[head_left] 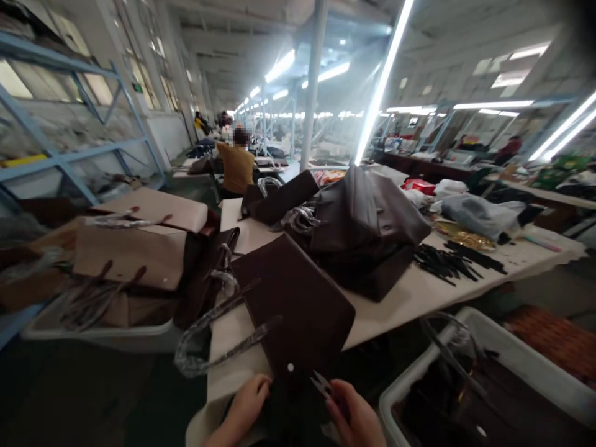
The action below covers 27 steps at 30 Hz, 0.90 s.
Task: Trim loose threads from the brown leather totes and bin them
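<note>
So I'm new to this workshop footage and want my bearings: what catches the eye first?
A dark brown handbag lies on the table edge nearest the camera, its handles wrapped in clear plastic. Below it, the left hand rests on dark material while the right hand holds small snips. Behind, a heap of dark bags fills the table's middle.

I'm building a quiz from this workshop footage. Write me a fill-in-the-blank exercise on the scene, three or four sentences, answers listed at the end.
1. The right hand holds small metal ____.
2. The left hand rests at the near edge of a dark ____ bag that lies on the table.
3. The pile of thin black strips lies to the ____ of the heaped dark bags.
4. The seated person further back wears a ____ top.

Missing words: snips; brown; right; mustard-yellow
</note>
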### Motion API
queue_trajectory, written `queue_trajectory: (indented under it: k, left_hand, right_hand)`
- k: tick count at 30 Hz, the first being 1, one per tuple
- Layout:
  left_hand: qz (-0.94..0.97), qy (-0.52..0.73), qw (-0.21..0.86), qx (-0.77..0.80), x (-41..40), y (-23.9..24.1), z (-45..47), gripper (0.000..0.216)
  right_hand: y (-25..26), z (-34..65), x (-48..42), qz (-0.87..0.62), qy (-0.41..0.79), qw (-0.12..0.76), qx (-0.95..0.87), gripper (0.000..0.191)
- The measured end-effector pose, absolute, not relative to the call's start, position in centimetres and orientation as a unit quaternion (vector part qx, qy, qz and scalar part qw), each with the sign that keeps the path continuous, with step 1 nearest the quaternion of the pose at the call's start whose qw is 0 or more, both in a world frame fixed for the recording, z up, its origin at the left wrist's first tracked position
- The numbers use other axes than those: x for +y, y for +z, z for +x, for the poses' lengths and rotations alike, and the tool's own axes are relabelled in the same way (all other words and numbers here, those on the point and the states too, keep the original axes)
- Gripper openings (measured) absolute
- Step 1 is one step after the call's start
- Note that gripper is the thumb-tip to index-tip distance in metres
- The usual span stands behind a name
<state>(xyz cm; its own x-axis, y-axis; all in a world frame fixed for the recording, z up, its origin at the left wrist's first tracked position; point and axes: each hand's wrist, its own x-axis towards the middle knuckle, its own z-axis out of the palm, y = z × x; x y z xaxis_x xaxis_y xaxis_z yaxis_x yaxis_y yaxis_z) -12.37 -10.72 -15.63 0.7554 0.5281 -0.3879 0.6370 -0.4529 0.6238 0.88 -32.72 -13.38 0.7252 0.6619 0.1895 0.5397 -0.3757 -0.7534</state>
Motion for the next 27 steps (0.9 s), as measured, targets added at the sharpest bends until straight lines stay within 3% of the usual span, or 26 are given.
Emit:
queue_trajectory:
  k: [3, 7, 9, 20, 27]
  left_hand:
    - [0.865, -0.043, 0.359, 0.348, -11.3, -15.2, -12.2, 0.021]
    - [0.89, -0.034, 0.303, 0.338, -12.4, -14.5, -9.9, 0.029]
    - [0.898, -0.04, 0.282, 0.335, -12.7, -14.5, -8.7, 0.019]
    - [0.885, -0.07, 0.32, 0.331, -11.1, -14.9, -7.8, 0.018]
    - [0.92, -0.065, 0.244, 0.299, -11.9, -14.3, -8.0, 0.009]
  right_hand:
    - [-14.5, 0.1, -30.0, -0.834, 0.159, 0.364, -0.383, 0.019]
    - [-16.1, 0.2, -27.8, -0.855, 0.155, 0.318, -0.379, 0.019]
    - [-16.7, 0.3, -27.5, -0.859, 0.153, 0.304, -0.383, 0.019]
    - [-17.3, 0.1, -25.2, -0.856, 0.148, 0.306, -0.389, 0.021]
    - [-16.9, -0.3, -25.9, -0.866, 0.142, 0.303, -0.371, 0.021]
